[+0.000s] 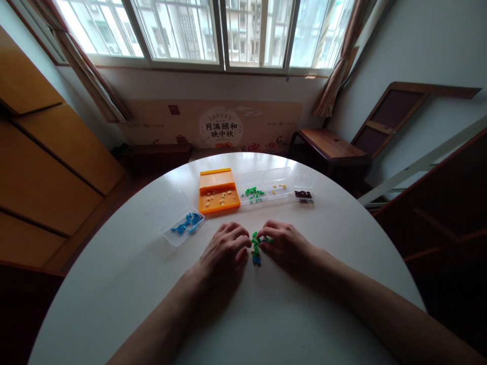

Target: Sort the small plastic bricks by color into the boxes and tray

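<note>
Several green and blue pieces (pixel 256 249) lay on the white table (pixel 281 324) between the left hand (pixel 227 244) and the right hand (pixel 286 242), both curled in close, their grip impossible to tell, with open boxes (pixel 219 209) beyond, apparently placed to keep colours sorted within reach.

The beige panel (pixel 220 126) reads "月满颐和 映中秋" in black.
</note>
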Demonstrator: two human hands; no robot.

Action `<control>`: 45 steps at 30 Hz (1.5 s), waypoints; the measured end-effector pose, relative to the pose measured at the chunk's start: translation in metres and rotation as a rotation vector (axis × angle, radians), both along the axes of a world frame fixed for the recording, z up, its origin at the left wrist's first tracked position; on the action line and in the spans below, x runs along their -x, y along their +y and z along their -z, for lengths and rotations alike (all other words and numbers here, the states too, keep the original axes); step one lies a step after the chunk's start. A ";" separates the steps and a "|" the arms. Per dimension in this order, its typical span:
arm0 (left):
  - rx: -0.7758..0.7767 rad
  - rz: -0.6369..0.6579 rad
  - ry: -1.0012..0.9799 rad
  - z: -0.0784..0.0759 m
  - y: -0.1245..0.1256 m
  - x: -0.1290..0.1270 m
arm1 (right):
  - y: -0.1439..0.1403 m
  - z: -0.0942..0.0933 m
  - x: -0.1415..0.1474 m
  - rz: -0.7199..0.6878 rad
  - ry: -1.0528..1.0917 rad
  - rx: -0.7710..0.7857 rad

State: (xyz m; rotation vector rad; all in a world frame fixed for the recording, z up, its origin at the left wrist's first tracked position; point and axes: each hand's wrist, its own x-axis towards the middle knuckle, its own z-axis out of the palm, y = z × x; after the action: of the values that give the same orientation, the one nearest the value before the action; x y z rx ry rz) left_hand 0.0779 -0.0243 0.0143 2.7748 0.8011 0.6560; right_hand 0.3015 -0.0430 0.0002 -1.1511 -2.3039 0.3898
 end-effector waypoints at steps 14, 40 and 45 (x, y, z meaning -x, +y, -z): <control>-0.138 -0.029 -0.042 0.006 0.003 -0.002 | 0.002 0.003 0.001 0.012 0.162 0.081; -0.206 -0.175 -0.331 0.006 0.010 0.004 | 0.004 0.002 0.017 0.051 0.325 0.071; -0.152 -0.127 -0.276 0.005 0.008 0.005 | 0.024 -0.006 0.028 0.073 0.196 -0.005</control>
State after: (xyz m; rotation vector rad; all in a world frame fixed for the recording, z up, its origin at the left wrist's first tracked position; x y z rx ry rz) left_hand 0.0733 -0.0168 0.0093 2.6925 0.9046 1.1377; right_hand 0.2732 -0.0187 0.0062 -1.1383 -2.0872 0.4475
